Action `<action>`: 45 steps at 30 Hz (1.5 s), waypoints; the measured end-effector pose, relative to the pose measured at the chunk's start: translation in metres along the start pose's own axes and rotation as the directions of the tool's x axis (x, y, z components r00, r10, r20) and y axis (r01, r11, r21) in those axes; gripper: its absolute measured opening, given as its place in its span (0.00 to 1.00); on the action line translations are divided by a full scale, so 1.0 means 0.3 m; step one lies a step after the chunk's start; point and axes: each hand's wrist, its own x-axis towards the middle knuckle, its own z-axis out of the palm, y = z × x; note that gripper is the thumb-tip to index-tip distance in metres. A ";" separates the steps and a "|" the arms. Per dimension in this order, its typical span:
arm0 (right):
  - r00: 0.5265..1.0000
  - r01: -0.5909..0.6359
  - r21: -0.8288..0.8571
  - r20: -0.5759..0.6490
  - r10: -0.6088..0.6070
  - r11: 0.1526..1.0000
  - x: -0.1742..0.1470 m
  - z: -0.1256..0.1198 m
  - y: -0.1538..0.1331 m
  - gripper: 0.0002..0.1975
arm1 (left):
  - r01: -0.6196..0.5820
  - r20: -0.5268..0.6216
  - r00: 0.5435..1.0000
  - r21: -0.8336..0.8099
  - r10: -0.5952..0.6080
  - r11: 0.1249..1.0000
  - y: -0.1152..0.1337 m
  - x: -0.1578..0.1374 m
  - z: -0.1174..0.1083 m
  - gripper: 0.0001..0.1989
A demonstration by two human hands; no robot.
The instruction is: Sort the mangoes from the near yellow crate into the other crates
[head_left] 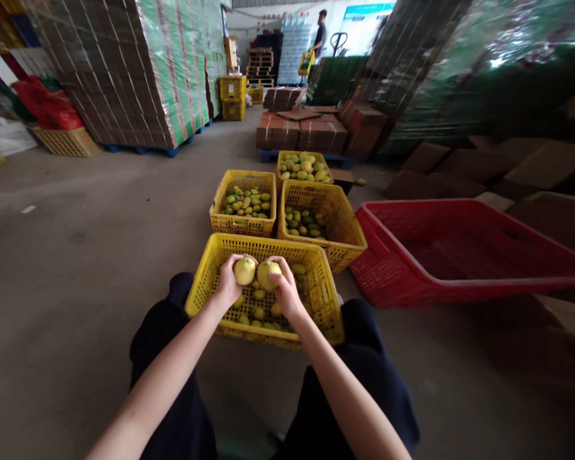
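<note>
Above a yellow plastic crate (333, 322), my left hand (227, 282) is wrapped around a pale yellow lemon (245, 271). Close beside it, my right hand (288, 292) grips a second yellow lemon (268, 276), the thumb lying across its front. The two fruits are held side by side with a narrow gap. Beneath my hands, several greenish-yellow lemons (257, 313) lie loose on the crate floor; my hands and forearms hide part of them. The crate stands between my knees.
Beyond it are a left yellow crate (243, 223), a right yellow crate (347, 223) and a rear crate (282, 167), all holding fruit. A red crate (460, 281) stands right. Flattened cartons (299, 131) and wrapped pallet stacks (172, 70) lie behind. A person (321, 35) stands far back.
</note>
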 end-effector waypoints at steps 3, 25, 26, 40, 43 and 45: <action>0.996 0.085 -0.117 0.038 -0.081 0.989 -0.010 0.000 0.009 0.14 | -0.023 -0.014 1.000 0.005 0.023 1.000 0.001 -0.007 0.003 0.09; 0.990 0.095 -0.010 -0.101 -0.095 0.995 0.000 0.027 0.009 0.10 | -0.014 -0.087 0.996 -0.192 -0.003 0.981 -0.036 0.030 -0.032 0.09; 0.995 0.017 0.069 -0.103 -0.010 0.997 0.009 0.023 0.014 0.10 | -0.001 -0.074 0.997 -0.229 -0.016 0.973 -0.032 0.033 -0.034 0.09; 0.965 -0.219 0.637 0.028 0.262 0.739 0.030 -0.033 -0.021 0.11 | -0.014 -0.033 0.999 -0.470 -0.002 0.883 -0.009 0.005 -0.013 0.14; 0.954 -0.223 0.661 -0.002 0.298 0.717 0.035 -0.031 -0.014 0.15 | 0.003 -0.054 0.998 -0.503 -0.035 0.864 -0.021 0.014 -0.011 0.12; 0.944 -0.216 0.682 -0.036 0.328 0.698 0.038 -0.031 -0.008 0.14 | 0.020 -0.071 0.995 -0.532 -0.068 0.847 -0.025 0.016 -0.007 0.12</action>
